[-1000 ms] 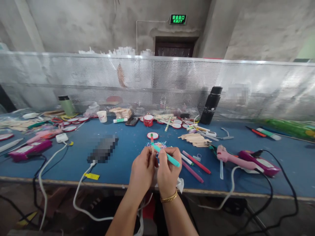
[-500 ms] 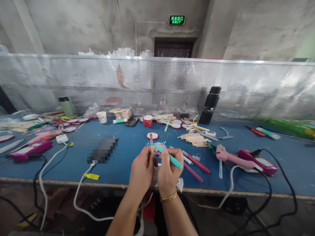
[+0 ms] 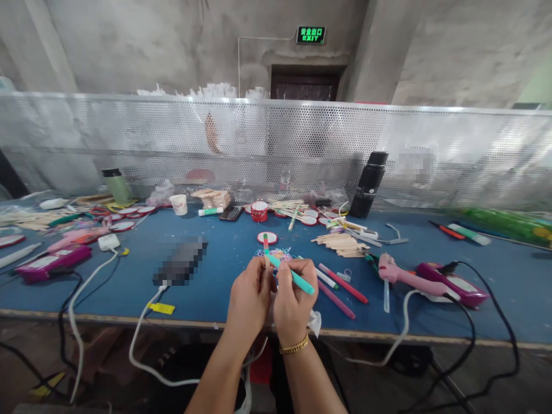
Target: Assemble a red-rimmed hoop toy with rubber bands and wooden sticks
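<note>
Upright in the fingers of my left hand [image 3: 251, 293] is a flat wooden craft stick [image 3: 266, 246], its upper part coloured green and red. My right hand [image 3: 294, 296] grips a turquoise marker pen [image 3: 302, 283] like a pencil, with the tip against or very close to the stick. Behind my fingers lies a heap of thin coloured strands [image 3: 282, 253], partly hidden. Just beyond it is a round white disc with a red rim [image 3: 272, 238]. Beside my right hand lie a red marker [image 3: 347, 284], a pink marker [image 3: 338, 302] and a white marker [image 3: 328, 279].
Plain wooden sticks [image 3: 342, 244] are piled right of centre. Pink glue guns [image 3: 414, 279] with cords lie at right and left. A phone [image 3: 181, 261] on a white cable is at left. A black bottle [image 3: 368, 185] stands by the perforated metal screen [image 3: 241, 132].
My right hand has shifted slightly left with the turquoise marker, bringing its tip closer to the stick. My left hand stays almost still.
</note>
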Demonstrator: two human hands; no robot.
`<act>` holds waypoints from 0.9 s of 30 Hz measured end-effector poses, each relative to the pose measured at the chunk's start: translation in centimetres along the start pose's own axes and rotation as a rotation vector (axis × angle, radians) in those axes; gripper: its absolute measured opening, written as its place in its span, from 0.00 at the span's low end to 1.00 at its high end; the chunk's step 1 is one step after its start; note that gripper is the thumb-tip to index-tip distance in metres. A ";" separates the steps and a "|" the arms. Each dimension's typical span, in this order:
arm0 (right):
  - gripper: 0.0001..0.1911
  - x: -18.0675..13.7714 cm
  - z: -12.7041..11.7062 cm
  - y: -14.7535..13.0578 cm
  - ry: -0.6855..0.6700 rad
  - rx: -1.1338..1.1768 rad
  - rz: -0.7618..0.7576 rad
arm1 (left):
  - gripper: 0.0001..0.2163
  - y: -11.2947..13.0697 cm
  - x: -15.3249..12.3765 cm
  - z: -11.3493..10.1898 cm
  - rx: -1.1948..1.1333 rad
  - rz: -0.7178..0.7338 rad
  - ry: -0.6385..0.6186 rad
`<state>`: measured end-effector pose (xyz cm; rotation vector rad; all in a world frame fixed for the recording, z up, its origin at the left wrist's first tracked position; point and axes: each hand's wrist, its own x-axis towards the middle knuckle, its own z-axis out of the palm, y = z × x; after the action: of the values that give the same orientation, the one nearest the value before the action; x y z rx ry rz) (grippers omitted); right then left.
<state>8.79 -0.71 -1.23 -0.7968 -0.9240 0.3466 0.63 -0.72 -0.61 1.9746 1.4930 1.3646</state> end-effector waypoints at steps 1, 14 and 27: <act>0.10 0.0 0.0 0.0 0.013 -0.006 0.000 | 0.09 0.0 0.0 0.0 0.003 0.001 -0.001; 0.10 -0.1 0.1 0.2 0.035 -0.023 0.008 | 0.09 0.3 -0.1 -0.1 0.026 -0.023 0.000; 0.11 0.0 0.1 0.1 0.006 0.027 -0.004 | 0.09 0.2 -0.1 -0.1 0.012 -0.013 -0.015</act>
<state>8.71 -0.60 -1.33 -0.7706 -0.9135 0.3521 0.62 -0.90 -0.49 1.9743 1.5083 1.3352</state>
